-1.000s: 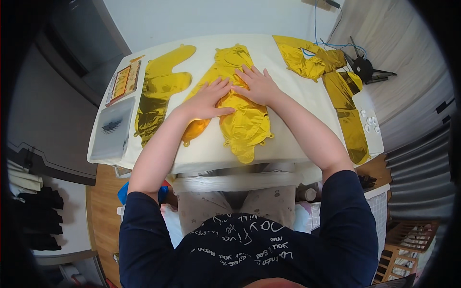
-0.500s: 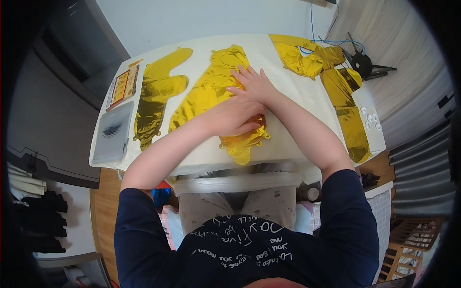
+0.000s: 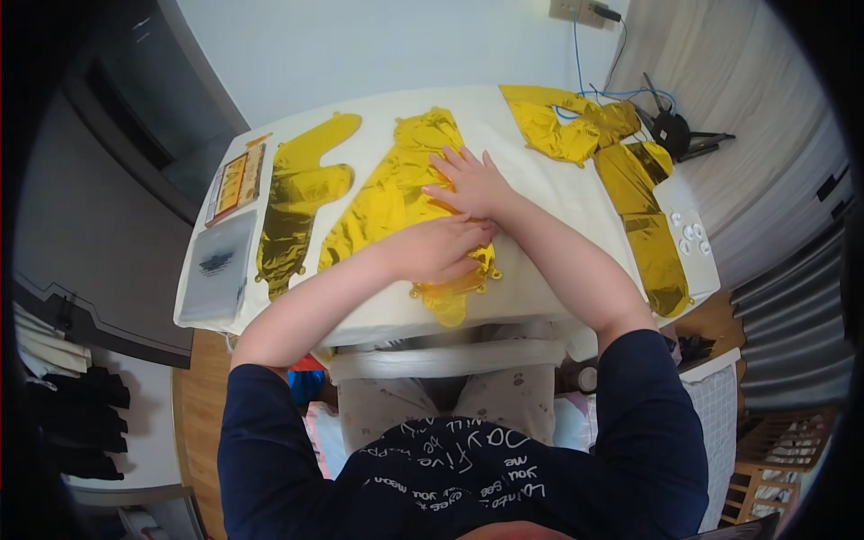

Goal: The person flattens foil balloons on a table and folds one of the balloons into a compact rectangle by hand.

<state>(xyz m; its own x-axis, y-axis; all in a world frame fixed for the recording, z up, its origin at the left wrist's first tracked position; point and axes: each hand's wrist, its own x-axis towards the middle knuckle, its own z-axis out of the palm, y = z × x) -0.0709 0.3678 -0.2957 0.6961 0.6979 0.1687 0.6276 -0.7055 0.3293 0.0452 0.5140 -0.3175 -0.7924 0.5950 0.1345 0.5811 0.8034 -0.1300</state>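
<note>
Lying flat in the middle of the table is a gold foil balloon [image 3: 373, 211], uninflated and creased, with small tabs along its near edge. My left hand [image 3: 441, 247] lies on its near part, fingers stretched to the right. Just beyond, my right hand [image 3: 472, 184] presses on the same balloon with its fingers spread. The two hands meet or overlap slightly near the left fingertips. Neither one grasps anything. To the left rests another flat gold balloon [image 3: 292, 202] with two rounded arms. More gold foil [image 3: 652, 243] lies along the right side.
A white cloth covers the table [image 3: 540, 243]. At its left edge are a clear plastic packet [image 3: 216, 270] and a printed card [image 3: 236, 184]. Several small white discs [image 3: 688, 232] sit at the right. Beyond the right far corner stands a black router [image 3: 673, 135] with cables.
The whole view has tilted, so the table appears slightly lower in the picture. Both hands stay at nearly the same place on the middle balloon.
</note>
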